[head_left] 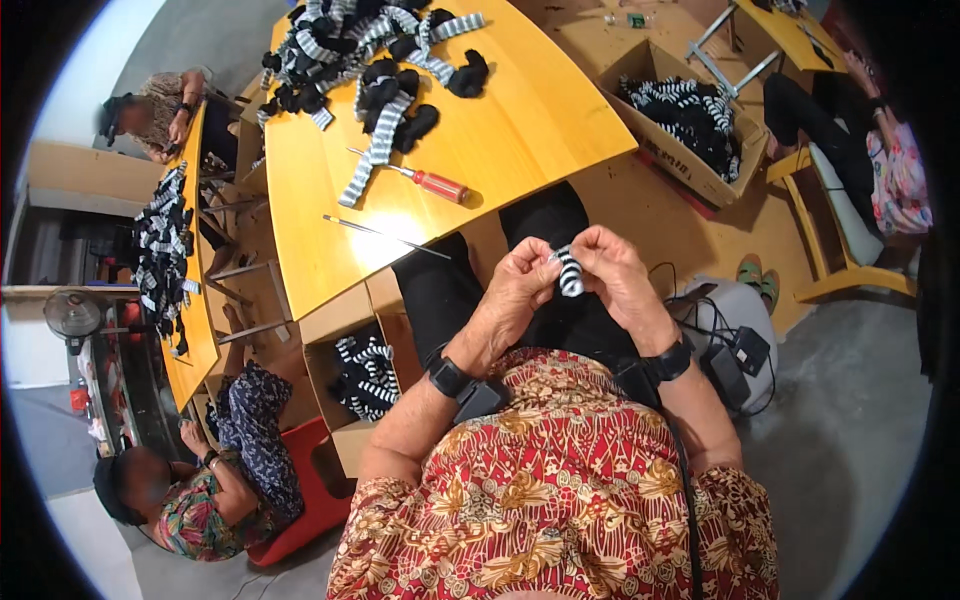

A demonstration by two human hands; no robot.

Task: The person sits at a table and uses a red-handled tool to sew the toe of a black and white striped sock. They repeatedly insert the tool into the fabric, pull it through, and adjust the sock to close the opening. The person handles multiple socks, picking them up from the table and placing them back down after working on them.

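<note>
A small black-and-white striped fabric piece [570, 272] is pinched between both of my hands over my lap. My left hand [522, 285] grips its left side, and my right hand [612, 268] holds its right side and top. Both wrists wear black bands. Ahead on the yellow table [520, 130] lie a pile of striped and black fabric pieces [370, 50], a red-handled screwdriver [430, 182] and a thin metal rod [385, 236].
A cardboard box [345, 375] of striped pieces stands by my left knee, another box [680, 110] to the right of the table. Other people sit at the left, lower left and upper right. A grey device with cables [735, 345] is on the floor to my right.
</note>
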